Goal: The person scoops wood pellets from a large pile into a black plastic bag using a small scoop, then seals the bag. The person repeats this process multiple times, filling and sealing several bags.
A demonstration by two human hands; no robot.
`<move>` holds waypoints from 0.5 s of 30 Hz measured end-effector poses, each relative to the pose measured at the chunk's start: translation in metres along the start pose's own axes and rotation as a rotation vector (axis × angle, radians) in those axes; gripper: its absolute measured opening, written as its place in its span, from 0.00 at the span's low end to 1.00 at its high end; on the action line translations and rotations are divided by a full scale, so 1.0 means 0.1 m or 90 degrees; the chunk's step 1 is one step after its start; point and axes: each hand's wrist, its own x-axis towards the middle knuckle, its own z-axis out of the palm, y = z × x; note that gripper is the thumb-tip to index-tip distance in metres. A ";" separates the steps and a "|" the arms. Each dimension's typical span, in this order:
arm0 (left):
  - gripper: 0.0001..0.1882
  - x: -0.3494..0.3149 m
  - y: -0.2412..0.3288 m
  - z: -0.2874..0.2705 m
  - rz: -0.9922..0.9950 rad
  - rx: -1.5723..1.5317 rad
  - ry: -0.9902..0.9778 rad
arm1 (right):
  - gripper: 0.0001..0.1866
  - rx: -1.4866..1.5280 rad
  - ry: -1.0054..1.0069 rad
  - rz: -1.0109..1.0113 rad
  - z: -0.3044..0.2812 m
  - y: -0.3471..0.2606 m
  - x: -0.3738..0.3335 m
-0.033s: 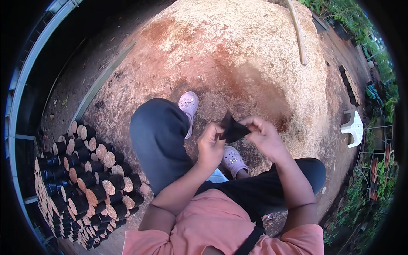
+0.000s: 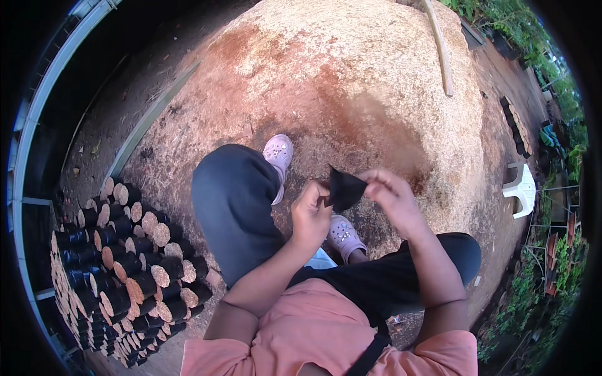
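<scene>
Between my hands is a small black plastic bag (image 2: 346, 191), empty-looking and pulled to a point at its top. My left hand (image 2: 310, 216) pinches its left edge, thumb and fingers pressed together. At the bag's upper right corner, the fingertips of my right hand (image 2: 394, 199) are closed on the edge. The bag hangs above my right shoe, over the near edge of a mound of pale, husk-like loose material (image 2: 376, 56). A reddish-brown patch (image 2: 301, 94) spreads across that mound.
A tall stack of filled black bags (image 2: 141, 276) stands at my left. A wooden pole (image 2: 439, 50) lies on the mound's far right, and a long board (image 2: 150, 122) on its left. A white plastic stool (image 2: 519, 190) is at the right, before green plants (image 2: 527, 313).
The black bag has turned and spread flatter between my fingers. My right hand has shifted slightly, its fingers drawn a little down; my left hand stays nearly in place.
</scene>
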 end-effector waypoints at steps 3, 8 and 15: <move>0.12 0.11 0.04 -0.03 0.080 0.095 -0.012 | 0.20 -0.066 0.050 -0.072 -0.05 -0.12 0.04; 0.13 0.12 0.14 -0.05 0.174 0.191 -0.030 | 0.22 -0.180 0.072 -0.138 0.13 -0.21 -0.07; 0.15 0.08 0.10 -0.04 0.213 0.180 -0.097 | 0.19 -0.295 0.098 -0.099 0.20 0.00 -0.04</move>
